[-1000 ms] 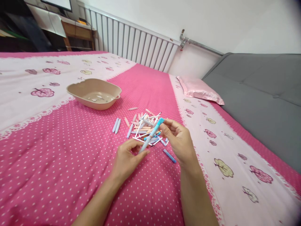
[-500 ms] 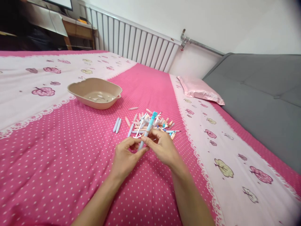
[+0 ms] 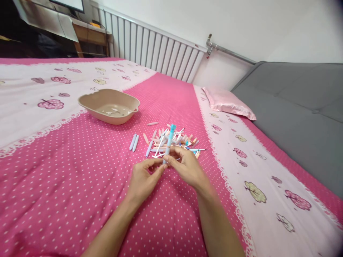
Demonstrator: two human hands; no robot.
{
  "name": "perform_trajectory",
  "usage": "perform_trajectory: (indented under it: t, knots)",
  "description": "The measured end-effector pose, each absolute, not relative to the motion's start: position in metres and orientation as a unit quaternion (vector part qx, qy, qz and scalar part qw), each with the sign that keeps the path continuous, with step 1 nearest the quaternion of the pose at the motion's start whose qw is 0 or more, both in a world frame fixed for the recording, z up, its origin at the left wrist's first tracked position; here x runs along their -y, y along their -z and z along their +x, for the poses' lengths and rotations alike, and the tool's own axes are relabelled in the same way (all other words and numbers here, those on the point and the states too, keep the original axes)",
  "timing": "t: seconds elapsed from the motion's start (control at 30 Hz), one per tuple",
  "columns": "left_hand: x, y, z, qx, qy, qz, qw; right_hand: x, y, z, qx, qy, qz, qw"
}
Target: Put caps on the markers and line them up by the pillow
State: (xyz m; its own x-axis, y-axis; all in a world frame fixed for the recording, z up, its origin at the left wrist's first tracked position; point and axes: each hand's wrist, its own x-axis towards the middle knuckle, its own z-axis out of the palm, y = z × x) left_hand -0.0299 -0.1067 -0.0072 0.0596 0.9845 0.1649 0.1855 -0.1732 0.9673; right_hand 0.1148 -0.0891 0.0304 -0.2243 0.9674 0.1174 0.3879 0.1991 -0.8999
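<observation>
A light blue pen (image 3: pixel 169 141) with a brighter blue cap stands almost upright between my two hands. My left hand (image 3: pixel 143 178) pinches its lower end from the left. My right hand (image 3: pixel 187 167) pinches the same lower end from the right, fingers closed around the barrel. Just behind my hands lies a pile of pens and pen parts (image 3: pixel 174 141), pink, white and blue, on the pink dotted bedspread (image 3: pixel 80 178). Two pale blue barrels (image 3: pixel 134 142) lie side by side left of the pile.
A beige plastic basin (image 3: pixel 109 106) with a few small pieces inside sits at the left rear. A pink pillow (image 3: pixel 227 103) lies at the right rear, next to a grey sofa (image 3: pixel 300 114). A white radiator (image 3: pixel 152 50) lines the far wall.
My right hand has slid from the pen's capped top down to its lower end, meeting my left hand. The pen has swung from a slant to nearly upright.
</observation>
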Motion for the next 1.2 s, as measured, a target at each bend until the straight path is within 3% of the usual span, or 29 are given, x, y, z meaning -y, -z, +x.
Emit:
perform_trajectory:
  t: [0.43,0.67,0.83,1.07,1.2]
  knots:
    - [0.104,-0.003,-0.036,-0.529,-0.551,0.475,0.437,0.097,-0.027,0.105,0.681,-0.424,-0.51,0.31]
    - [0.102,0.001,-0.037,-0.537,-0.559,0.462,0.431,0.098,-0.017,0.083,0.685,-0.28,-0.592,0.318]
    - [0.101,0.002,-0.039,-0.542,-0.553,0.458,0.436,0.099,-0.017,0.08,0.665,-0.278,-0.609,0.331]
    - [0.097,0.01,-0.042,-0.544,-0.466,0.567,0.407,0.07,-0.011,0.114,0.598,-0.234,-0.667,0.377]
    - [0.095,0.021,-0.036,-0.525,-0.373,0.679,0.353,0.042,-0.007,0.159,0.521,-0.134,-0.775,0.332]
